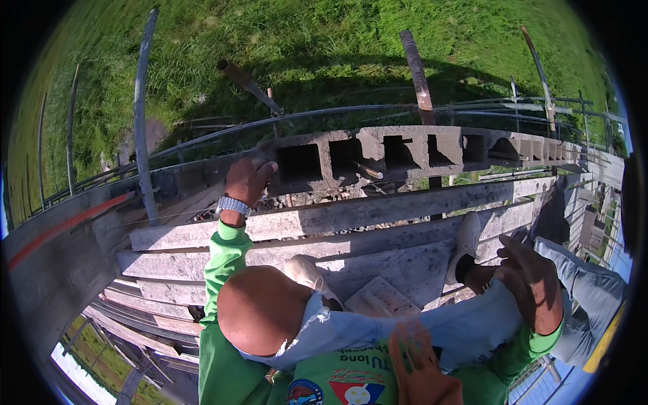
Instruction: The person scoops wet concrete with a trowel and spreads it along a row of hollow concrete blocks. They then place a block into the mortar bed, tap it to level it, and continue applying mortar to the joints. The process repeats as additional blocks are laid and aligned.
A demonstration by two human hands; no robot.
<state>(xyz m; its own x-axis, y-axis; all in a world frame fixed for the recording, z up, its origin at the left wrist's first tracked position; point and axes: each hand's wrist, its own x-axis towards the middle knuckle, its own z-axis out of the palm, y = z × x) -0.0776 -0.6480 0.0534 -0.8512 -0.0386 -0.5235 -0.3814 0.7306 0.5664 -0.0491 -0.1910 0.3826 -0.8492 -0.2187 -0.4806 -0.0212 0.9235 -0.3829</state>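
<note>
At the left end of a row of grey concrete hollow blocks [324, 177], my left hand [250, 181] is closed on the end block, with its thumb along the top edge. A metal-banded watch sits on that wrist, below it a green sleeve. The block cells face up, and a short stick [369, 171] rests against the row's near side. My right hand [530, 270] hangs beside my right knee, holding nothing, its fingers loosely bent and apart. Between my shoes [466, 250] lies a pale square board [382, 297].
Under me, weathered scaffold planks [304, 226] run with gaps between them. Left of the wall end, an orange-red strip [71, 228] lies along a concrete ledge. Upright poles [143, 115] and a rusty post [416, 74] rise beyond the wall. Another person's jeans [587, 290] show at the right.
</note>
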